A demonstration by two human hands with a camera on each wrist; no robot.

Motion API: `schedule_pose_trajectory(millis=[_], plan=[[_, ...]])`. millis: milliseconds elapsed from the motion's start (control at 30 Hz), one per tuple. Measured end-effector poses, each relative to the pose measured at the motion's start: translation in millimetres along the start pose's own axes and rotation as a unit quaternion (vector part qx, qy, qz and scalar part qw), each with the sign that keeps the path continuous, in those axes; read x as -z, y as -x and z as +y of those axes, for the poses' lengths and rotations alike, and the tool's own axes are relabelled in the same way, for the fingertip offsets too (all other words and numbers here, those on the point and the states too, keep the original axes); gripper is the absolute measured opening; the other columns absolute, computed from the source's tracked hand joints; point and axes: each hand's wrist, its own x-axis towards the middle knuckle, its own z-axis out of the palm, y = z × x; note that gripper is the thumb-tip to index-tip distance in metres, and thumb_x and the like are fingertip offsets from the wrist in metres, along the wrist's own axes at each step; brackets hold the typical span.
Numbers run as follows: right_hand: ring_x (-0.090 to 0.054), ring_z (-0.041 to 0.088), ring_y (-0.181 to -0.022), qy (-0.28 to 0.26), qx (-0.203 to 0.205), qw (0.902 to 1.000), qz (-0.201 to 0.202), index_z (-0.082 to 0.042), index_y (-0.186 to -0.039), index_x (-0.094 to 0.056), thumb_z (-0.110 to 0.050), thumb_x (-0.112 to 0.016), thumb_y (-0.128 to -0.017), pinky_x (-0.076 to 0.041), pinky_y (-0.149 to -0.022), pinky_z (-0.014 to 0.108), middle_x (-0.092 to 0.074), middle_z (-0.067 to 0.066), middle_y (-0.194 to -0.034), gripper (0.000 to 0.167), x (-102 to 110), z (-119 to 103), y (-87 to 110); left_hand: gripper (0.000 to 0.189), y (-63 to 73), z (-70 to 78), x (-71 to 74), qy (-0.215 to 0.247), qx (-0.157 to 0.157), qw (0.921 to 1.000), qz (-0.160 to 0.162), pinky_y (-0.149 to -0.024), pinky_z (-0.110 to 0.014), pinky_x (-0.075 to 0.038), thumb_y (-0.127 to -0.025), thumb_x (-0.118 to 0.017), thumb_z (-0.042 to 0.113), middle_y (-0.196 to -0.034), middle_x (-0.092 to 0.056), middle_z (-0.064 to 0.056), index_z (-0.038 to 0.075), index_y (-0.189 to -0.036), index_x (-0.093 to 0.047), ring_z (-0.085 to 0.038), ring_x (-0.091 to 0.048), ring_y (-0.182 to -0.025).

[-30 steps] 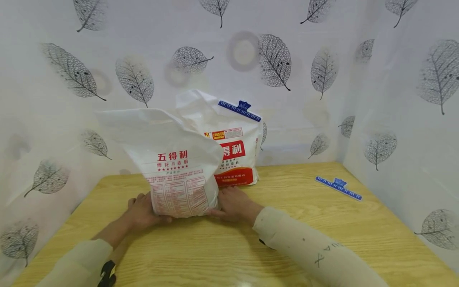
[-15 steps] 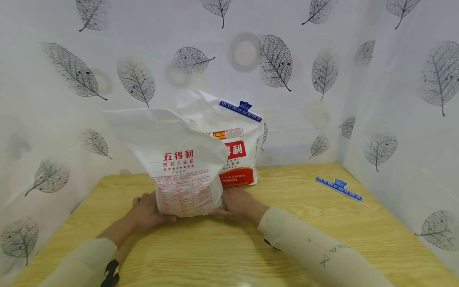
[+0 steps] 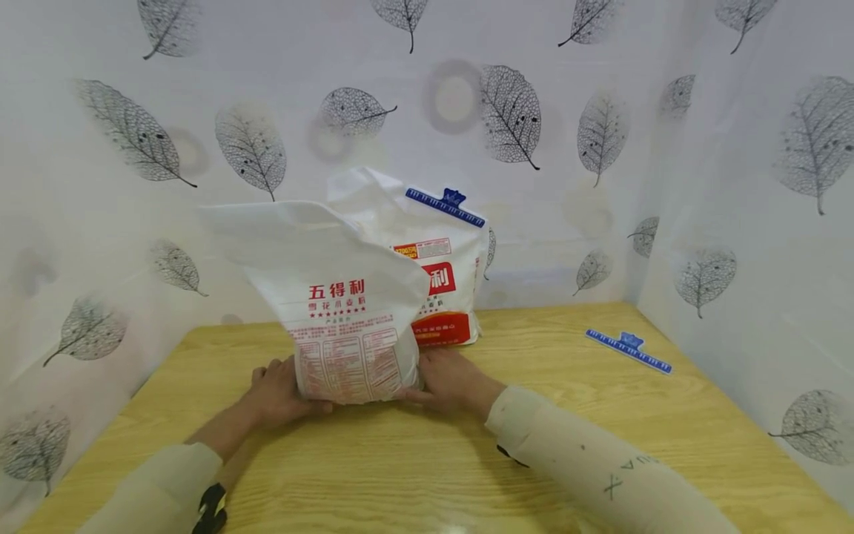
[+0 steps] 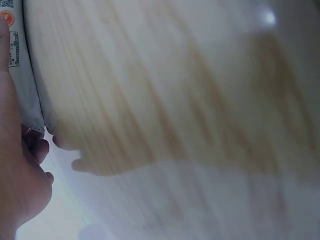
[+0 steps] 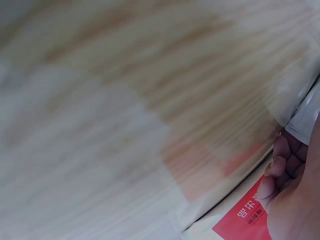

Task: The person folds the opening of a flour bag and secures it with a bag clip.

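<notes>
A white flour bag [image 3: 347, 311] with red printing stands upright on the table, its loose, unclipped top flopping to the left. My left hand [image 3: 276, 394] grips its lower left side, thumb along the front bottom edge. On the lower right side my right hand [image 3: 452, 382] grips it the same way. Both hands' far fingers are partly hidden in the head view. In the left wrist view the bag's side [image 4: 22, 95] lies against my hand [image 4: 22, 170]. The right wrist view has my curled fingers [image 5: 277, 167] close to a red-printed second bag [image 5: 242, 220].
Behind stands the second flour bag [image 3: 443, 311], partly covered by the front one, with a blue sealing clip [image 3: 445, 208] across its top. Another blue clip [image 3: 629, 351] lies on the wooden table [image 3: 373, 475] at the right. Leaf-patterned curtains [image 3: 427, 133] surround the table.
Both hands have shifted the front flour bag a little to the right, so that it covers more of the bag behind. The loose clip has stayed put.
</notes>
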Motion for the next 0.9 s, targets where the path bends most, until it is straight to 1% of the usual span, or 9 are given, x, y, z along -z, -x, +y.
schedule_pose_trajectory(millis=[200, 300, 433, 600, 767, 900], plan=[[-0.056, 0.017, -0.125, 0.008, -0.012, 0.9999, -0.007, -0.017, -0.143, -0.045, -0.068, -0.049, -0.094, -0.039, -0.113, 0.038, -0.06, 0.002, -0.137, 0.072, 3.4, -0.7, 5.0, 0.106, -0.5, 3.7, -0.3, -0.006, -0.008, 1.0, 0.002, -0.086, -0.055, -0.031, -0.064, -0.068, 0.084, -0.116, -0.062, -0.01, 0.012, -0.137, -0.044, -0.03, -0.052, -0.098], [-0.055, 0.018, -0.127, 0.005, -0.013, 0.9999, -0.004, -0.015, -0.143, -0.045, -0.067, -0.051, -0.094, -0.038, -0.114, 0.039, -0.06, 0.003, -0.137, 0.072, 3.9, -0.5, 6.5, 0.104, -0.7, 5.3, -0.9, -0.006, -0.006, 1.0, 0.001, -0.086, -0.054, -0.031, -0.064, -0.069, 0.084, -0.116, -0.062, -0.009, 0.013, -0.137, -0.044, -0.03, -0.052, -0.098], [-0.054, 0.019, -0.129, 0.003, -0.009, 0.9999, 0.003, -0.015, -0.144, -0.044, -0.067, -0.051, -0.094, -0.036, -0.115, 0.039, -0.059, 0.003, -0.139, 0.072, 2.9, 0.9, 7.6, 0.104, -0.8, 6.8, -1.9, -0.003, -0.007, 1.0, 0.0, -0.086, -0.053, -0.031, -0.065, -0.069, 0.083, -0.117, -0.062, -0.009, 0.013, -0.137, -0.044, -0.03, -0.052, -0.097], [-0.055, 0.018, -0.126, 0.005, 0.001, 0.9999, 0.011, -0.017, -0.142, -0.047, -0.066, -0.051, -0.094, -0.038, -0.114, 0.039, -0.061, 0.002, -0.136, 0.069, 1.4, 3.1, 7.8, 0.104, -0.9, 7.6, -1.9, -0.005, -0.009, 0.9999, 0.0, -0.084, -0.052, -0.031, -0.065, -0.068, 0.084, -0.117, -0.062, -0.009, 0.013, -0.138, -0.044, -0.029, -0.052, -0.096], [-0.054, 0.018, -0.127, 0.0, -0.005, 1.0, 0.004, -0.02, -0.144, -0.046, -0.066, -0.052, -0.094, -0.036, -0.114, 0.039, -0.059, 0.001, -0.14, 0.068, 2.1, 4.2, 8.5, 0.108, -1.9, 9.0, -2.4, -0.009, -0.014, 0.9999, -0.001, -0.083, -0.051, -0.031, -0.064, -0.064, 0.087, -0.12, -0.061, -0.009, 0.015, -0.141, -0.042, -0.028, -0.051, -0.096], [-0.052, 0.018, -0.13, -0.004, -0.006, 1.0, -0.002, -0.021, -0.145, -0.046, -0.067, -0.051, -0.093, -0.035, -0.116, 0.04, -0.056, 0.0, -0.144, 0.069, 2.0, 5.5, 9.1, 0.107, -1.1, 11.3, -1.5, -0.009, -0.012, 0.9999, -0.003, -0.084, -0.052, -0.032, -0.064, -0.064, 0.087, -0.12, -0.062, -0.01, 0.014, -0.14, -0.043, -0.028, -0.052, -0.097]])
